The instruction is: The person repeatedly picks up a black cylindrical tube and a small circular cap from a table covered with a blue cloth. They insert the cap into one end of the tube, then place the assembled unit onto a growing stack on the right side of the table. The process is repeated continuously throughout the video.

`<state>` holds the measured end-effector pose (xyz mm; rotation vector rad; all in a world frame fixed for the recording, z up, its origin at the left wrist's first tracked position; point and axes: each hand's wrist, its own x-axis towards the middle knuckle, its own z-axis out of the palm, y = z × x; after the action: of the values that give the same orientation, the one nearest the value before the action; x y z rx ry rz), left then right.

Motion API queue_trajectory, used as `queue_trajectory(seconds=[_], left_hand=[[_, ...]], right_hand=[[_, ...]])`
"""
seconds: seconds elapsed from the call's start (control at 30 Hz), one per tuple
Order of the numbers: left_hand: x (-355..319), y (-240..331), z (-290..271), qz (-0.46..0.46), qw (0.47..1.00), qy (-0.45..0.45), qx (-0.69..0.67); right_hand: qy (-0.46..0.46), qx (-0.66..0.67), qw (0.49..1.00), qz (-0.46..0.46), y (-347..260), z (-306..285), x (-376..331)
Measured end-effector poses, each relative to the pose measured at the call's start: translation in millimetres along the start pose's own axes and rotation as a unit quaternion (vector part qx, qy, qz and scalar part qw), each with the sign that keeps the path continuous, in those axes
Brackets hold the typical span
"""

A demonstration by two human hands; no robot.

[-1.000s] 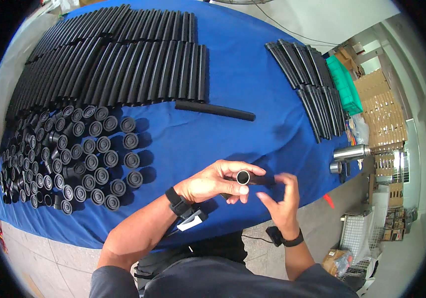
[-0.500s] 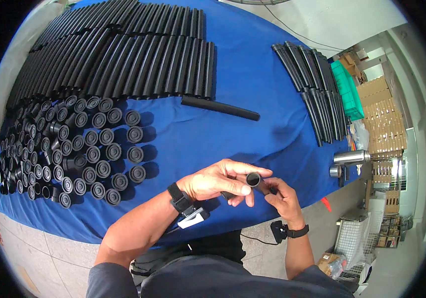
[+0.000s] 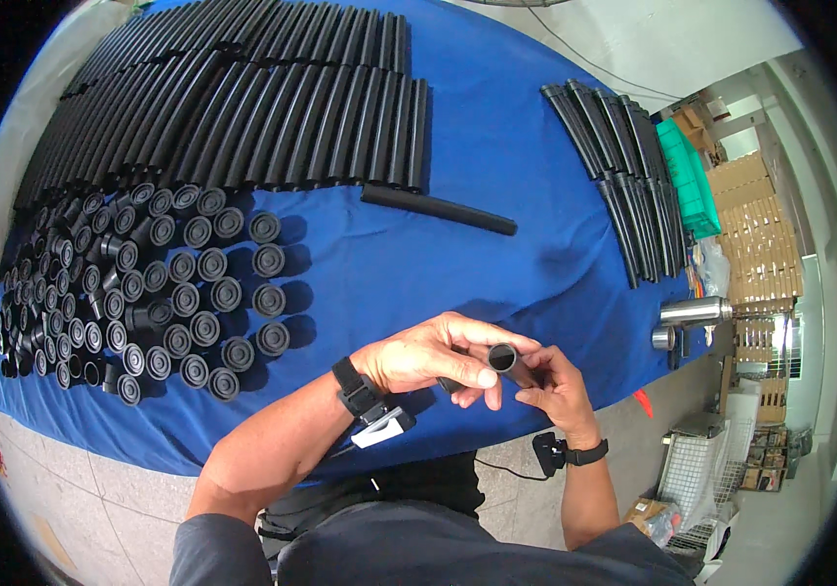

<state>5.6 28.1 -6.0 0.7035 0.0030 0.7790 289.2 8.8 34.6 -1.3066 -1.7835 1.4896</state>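
Note:
In front of me both hands meet at a short-looking black tube (image 3: pixel 502 358), its round open end facing up toward me. My left hand (image 3: pixel 428 359) is closed, thumb and fingers at that open end. A second dark piece (image 3: pixel 450 385) shows under the left palm; most of it is hidden, so its kind is unclear. Closed around the tube's other part is my right hand (image 3: pixel 560 391), which covers how far the tube runs. A single loose black tube (image 3: pixel 438 209) lies on the blue cloth (image 3: pixel 369 283) beyond my hands.
Rows of black tubes (image 3: pixel 311 127) fill the far left. Nearer stand many black ringed end caps (image 3: pixel 211 264). Capped tubes (image 3: pixel 618 186) lie at the right, by a green crate (image 3: pixel 689 176), a steel flask (image 3: pixel 696 312) and a metal cup (image 3: pixel 664 338).
Both hands stay nearly in place around the tube. A dark bit seen by the right fingertips is now covered as those fingers shift slightly. The whole view has moved a little.

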Motion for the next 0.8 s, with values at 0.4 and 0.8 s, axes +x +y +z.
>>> queue_trajectory(seconds=[0.4,0.8], left_hand=[[-0.1,0.9,-1.9,0.008,1.0,0.009,-0.007],[10.1,-5.5,-13.3,0.128,0.963,0.157,-0.178]], right_hand=[[-0.099,-0.082,0.992,0.01,-3.3,-17.3,4.0],[0.004,0.275,0.958,0.085,4.0,20.8,-3.1]])
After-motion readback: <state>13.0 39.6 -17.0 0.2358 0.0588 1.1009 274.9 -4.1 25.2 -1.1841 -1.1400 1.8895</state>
